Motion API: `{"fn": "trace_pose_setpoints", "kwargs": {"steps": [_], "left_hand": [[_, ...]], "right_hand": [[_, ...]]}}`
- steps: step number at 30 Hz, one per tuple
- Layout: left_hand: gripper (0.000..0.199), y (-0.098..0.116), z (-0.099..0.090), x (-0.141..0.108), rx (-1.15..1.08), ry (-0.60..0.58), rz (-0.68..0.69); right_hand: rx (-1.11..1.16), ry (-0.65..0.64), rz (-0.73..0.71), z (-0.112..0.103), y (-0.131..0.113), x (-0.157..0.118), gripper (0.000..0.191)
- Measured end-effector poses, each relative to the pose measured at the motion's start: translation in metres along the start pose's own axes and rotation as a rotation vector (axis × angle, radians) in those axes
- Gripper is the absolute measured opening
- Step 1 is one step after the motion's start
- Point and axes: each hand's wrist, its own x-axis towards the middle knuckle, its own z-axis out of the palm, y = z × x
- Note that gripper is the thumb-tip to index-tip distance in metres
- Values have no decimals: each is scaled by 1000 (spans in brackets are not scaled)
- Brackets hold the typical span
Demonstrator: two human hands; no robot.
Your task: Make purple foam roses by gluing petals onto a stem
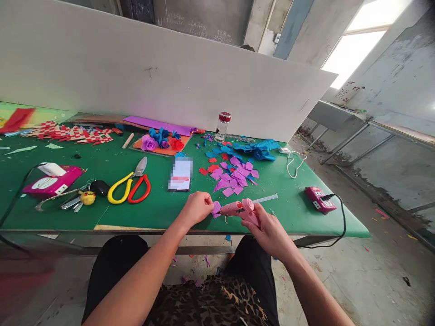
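My left hand (pixel 199 207) is closed in a pinch on a small purple paper petal (pixel 216 209) near the front edge of the table. Wrapped round the handle of a pink glue gun (pixel 239 209) is my right hand (pixel 270 228). The gun's nozzle points left and sits at the petal; whether it touches cannot be made out. A clear glue stick (pixel 267 198) juts out of the gun's back end. Just beyond my hands lies a loose pile of purple paper petals (pixel 238 174), with red and blue pieces among them.
A phone (pixel 180 174), red-and-yellow-handled scissors (pixel 134 183) and keys (pixel 86 194) lie left of my hands. Finished paper roses (pixel 159 140) and a glass jar (pixel 223 127) stand farther back. Pink power sockets (pixel 56 181) with cords sit at both sides. A white board (pixel 170 77) rises behind the green table (pixel 285 213).
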Motion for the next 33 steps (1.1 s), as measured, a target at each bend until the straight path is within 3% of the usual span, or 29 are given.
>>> {"fn": "trace_pose_setpoints", "kwargs": {"steps": [33], "left_hand": [[13, -1, 1, 0, 12, 10, 11]], "right_hand": [[-66, 21, 9, 0, 3, -1, 27]]}}
